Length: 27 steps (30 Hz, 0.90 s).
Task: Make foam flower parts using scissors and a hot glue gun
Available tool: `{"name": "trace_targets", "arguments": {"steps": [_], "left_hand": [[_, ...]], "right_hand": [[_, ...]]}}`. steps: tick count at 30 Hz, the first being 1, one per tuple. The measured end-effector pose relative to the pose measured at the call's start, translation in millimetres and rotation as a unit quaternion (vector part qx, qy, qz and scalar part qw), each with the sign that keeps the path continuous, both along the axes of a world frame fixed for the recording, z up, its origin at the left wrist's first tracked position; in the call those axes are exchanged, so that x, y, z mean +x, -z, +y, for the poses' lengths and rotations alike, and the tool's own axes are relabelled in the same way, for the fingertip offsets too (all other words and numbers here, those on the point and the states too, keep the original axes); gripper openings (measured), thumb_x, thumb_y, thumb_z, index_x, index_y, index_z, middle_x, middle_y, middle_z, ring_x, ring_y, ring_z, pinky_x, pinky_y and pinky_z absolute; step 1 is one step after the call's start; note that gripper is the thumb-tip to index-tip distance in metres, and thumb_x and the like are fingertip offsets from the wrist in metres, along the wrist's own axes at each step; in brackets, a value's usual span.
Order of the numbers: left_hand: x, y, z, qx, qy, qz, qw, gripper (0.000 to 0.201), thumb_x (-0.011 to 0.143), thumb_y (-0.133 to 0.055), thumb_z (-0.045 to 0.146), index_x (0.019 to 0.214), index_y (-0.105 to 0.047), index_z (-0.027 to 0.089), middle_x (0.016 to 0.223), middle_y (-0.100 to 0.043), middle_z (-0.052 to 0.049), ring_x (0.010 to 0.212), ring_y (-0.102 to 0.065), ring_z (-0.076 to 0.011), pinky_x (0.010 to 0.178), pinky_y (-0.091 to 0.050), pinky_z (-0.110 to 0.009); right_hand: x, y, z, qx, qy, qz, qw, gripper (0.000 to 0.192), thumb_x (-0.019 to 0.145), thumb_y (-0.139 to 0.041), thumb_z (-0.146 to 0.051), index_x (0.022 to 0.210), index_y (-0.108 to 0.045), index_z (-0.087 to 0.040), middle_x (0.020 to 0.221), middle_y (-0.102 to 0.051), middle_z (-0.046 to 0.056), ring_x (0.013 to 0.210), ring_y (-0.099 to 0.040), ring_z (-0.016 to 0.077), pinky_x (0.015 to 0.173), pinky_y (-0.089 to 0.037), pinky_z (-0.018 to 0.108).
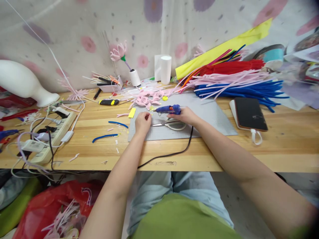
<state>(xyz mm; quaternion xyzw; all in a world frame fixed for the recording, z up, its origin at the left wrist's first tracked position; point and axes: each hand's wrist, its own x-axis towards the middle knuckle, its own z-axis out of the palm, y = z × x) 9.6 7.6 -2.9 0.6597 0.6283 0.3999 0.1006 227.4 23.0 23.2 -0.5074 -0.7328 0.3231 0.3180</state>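
Blue plastic catches our eye first: a small blue glue gun (pixel 169 109) held in our right hand (pixel 183 116), fingers wrapped around its handle, the orange-tipped nozzle pointing left toward our other hand. Its black cord (pixel 174 153) runs from under the right wrist, over the front edge of the wooden table (pixel 274 149) and back along it. Our left hand (pixel 143 121) is closed in a pinch on a tiny piece, just beside the nozzle; the piece is too small for us to name, though a bit of yellow shows at the fingertips. Both hands rest on a grey mat (pixel 211 116) in the middle of the table. Scissors (pixel 171 124) with pale handles lie on the mat, partly under the right hand. Behind the glue gun sits a heap of pink petal shapes (pixel 146 99), with a yellow strip (pixel 132 113) just left of the mat. Two curved blue pipe cleaner pieces (pixel 104 136) lie on the bare wood to the left. Further left is a white power strip (pixel 52 136) tangled with cables. To the right, a dark phone (pixel 250 114) lies on the table edge of the mat, and behind it are bundles of blue, pink and red pipe cleaners (pixel 239 86). A white roll (pixel 165 69) stands by the back wall.
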Motion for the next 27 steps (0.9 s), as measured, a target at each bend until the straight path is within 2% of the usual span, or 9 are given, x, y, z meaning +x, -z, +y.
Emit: {"name": "trace_targets", "arguments": {"steps": [5,14,27], "left_hand": [[0.1,-0.8,-0.7,0.01,-0.003,0.007,1.0,0.009,0.076,-0.054,0.02,0.07,-0.06,0.019,0.072,-0.059,-0.003,0.07,-0.053,-0.015,0.069,-0.041,-0.028],[-0.1,-0.5,-1.2,0.017,0.004,0.003,1.0,0.009,0.077,-0.054,0.021,0.07,-0.059,0.02,0.072,-0.059,-0.003,0.07,-0.053,-0.0147,0.069,-0.041,-0.028],[1.0,-3.7,-3.1,0.013,0.005,0.012,1.0,0.01,0.077,-0.053,0.021,0.07,-0.059,0.019,0.072,-0.058,-0.003,0.071,-0.053,-0.0155,0.069,-0.04,-0.028]], "right_hand": [[-6.7,4.5,3.5,0.007,0.002,-0.042,0.999,0.047,0.064,-0.062,-0.06,0.075,-0.07,-0.015,0.063,-0.063,0.002,0.062,-0.056,0.0174,0.06,-0.042,0.028],[-6.3,5.3,2.0,0.014,-0.01,-0.049,0.999,0.041,0.068,-0.061,-0.055,0.077,-0.07,-0.016,0.07,-0.065,0.004,0.069,-0.058,0.0189,0.064,-0.043,0.028],[-6.7,5.2,3.0,0.027,-0.017,-0.073,0.997,0.041,0.068,-0.06,-0.057,0.074,-0.069,-0.018,0.069,-0.066,0.003,0.067,-0.058,0.0171,0.064,-0.042,0.027]]}}
